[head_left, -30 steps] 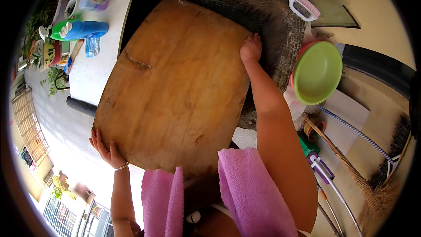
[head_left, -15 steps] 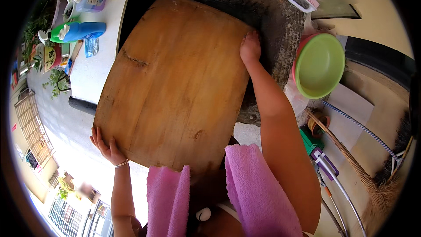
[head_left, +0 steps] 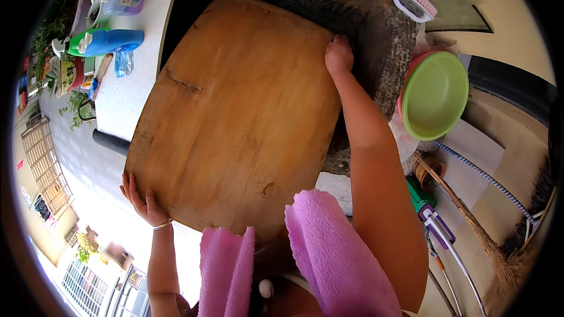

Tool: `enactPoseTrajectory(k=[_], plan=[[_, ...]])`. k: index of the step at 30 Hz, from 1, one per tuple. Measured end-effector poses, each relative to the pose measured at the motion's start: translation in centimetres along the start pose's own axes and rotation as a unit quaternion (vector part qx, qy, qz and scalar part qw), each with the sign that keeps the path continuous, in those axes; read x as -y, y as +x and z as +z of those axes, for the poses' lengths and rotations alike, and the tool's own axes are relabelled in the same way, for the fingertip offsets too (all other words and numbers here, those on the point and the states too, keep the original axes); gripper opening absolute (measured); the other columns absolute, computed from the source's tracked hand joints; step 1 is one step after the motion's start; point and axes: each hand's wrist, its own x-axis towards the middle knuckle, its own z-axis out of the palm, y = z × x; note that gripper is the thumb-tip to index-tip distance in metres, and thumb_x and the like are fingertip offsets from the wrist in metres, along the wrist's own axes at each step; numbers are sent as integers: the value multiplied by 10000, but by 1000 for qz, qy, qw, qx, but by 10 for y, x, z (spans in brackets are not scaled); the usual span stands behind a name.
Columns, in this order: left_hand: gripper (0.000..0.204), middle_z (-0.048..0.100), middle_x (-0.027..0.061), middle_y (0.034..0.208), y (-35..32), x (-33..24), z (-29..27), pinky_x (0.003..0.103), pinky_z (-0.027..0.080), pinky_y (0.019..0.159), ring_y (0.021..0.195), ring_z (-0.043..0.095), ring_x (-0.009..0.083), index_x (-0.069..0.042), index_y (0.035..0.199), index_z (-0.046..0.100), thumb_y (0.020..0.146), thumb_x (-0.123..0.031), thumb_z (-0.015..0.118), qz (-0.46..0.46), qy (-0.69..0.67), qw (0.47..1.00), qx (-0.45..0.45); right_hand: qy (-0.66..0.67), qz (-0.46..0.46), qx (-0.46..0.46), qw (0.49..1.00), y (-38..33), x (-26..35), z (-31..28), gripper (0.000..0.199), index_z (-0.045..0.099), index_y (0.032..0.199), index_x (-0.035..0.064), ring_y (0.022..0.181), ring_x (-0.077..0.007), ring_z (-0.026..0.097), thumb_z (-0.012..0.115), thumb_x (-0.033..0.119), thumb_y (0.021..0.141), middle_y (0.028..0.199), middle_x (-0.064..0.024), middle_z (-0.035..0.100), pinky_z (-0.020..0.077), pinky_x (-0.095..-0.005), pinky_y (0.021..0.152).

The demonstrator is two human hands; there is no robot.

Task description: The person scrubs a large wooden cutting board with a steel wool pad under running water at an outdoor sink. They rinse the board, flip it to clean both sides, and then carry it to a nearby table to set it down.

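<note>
A large wooden board (head_left: 235,117) fills the middle of the view, lying over a dark stone sink (head_left: 376,76). Its wood shows a dark crack at left and a knot low down. At its near left corner, my left hand (head_left: 143,202) grips the edge, with the thumb on top and the fingers along the side. My right hand (head_left: 339,56) is curled over the far right corner; its fingertips are hidden beyond the edge. A pink towel (head_left: 335,252) hangs in front of me, its two ends below the board.
Left, a white counter (head_left: 130,91) carries a blue bottle (head_left: 114,43) and other bottles. Right of the sink are a scrub brush (head_left: 415,1), a green basin (head_left: 436,97) and a straw broom (head_left: 470,211). A black pipe (head_left: 110,141) pokes out below the counter.
Both hands keep their hold on the board, which sits nearly the same. The basin, brush and sink edge appear slightly farther right, and the towel's right end has swung left.
</note>
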Motion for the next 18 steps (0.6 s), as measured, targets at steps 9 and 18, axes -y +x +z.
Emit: enactPoseTrajectory(k=[9,18], plan=[[478,404,152,1476,1,-3,3,489,66,1190,1413,266,315,-15,1327,517,871,-153,479,-15,2,1000,2,24,-25,-14,999,-3,6,-10,455,464,1344,-31,1241,-335,503,508,161,933,1385,-237,469,436,-405,1010],[506,383,133,1495,6,0,2,497,65,1186,1437,196,350,-52,1347,513,853,-152,471,-12,9,1000,10,74,-186,-93,975,41,102,53,486,525,1275,-15,1233,-354,495,566,240,863,1355,-236,492,379,-390,1069]])
